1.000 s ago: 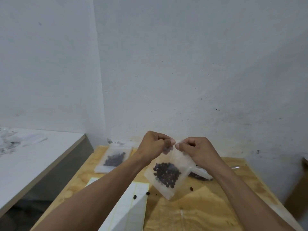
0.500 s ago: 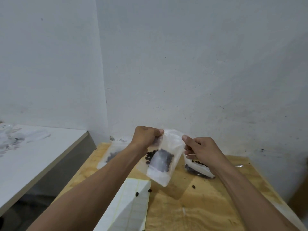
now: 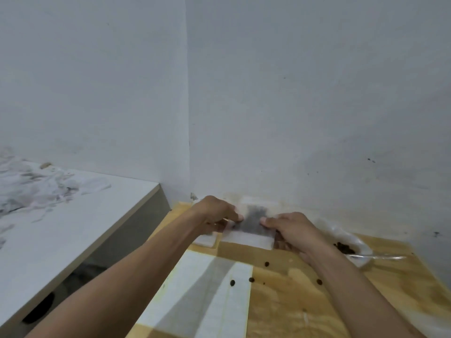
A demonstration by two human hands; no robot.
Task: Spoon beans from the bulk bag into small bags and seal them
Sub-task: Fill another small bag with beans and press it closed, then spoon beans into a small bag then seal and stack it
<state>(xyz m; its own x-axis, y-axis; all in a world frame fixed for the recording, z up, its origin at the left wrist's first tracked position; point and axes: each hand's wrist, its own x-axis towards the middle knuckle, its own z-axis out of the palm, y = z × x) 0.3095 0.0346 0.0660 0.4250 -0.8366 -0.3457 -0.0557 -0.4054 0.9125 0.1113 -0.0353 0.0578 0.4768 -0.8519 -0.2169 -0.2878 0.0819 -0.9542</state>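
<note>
A small translucent bag of dark beans (image 3: 252, 225) lies flat at the back of the plywood table (image 3: 305, 301), close to the wall and motion-blurred. My left hand (image 3: 214, 213) pinches its left side and my right hand (image 3: 290, 228) pinches its right side. Another small bag (image 3: 206, 240) lies partly hidden under my left hand. The bulk bag (image 3: 346, 242), open with dark beans showing, sits to the right behind my right wrist. A metal spoon (image 3: 375, 257) rests at its mouth.
A white sheet of paper (image 3: 207, 289) covers the table's near left. Several loose beans (image 3: 251, 279) lie scattered in the middle. A white counter (image 3: 61, 228) with crumpled plastic stands on the left, across a gap. Walls close off the back.
Both hands carried the filled small bag from mid-air down and away to the back of the table, laying it flat beside the earlier bag.
</note>
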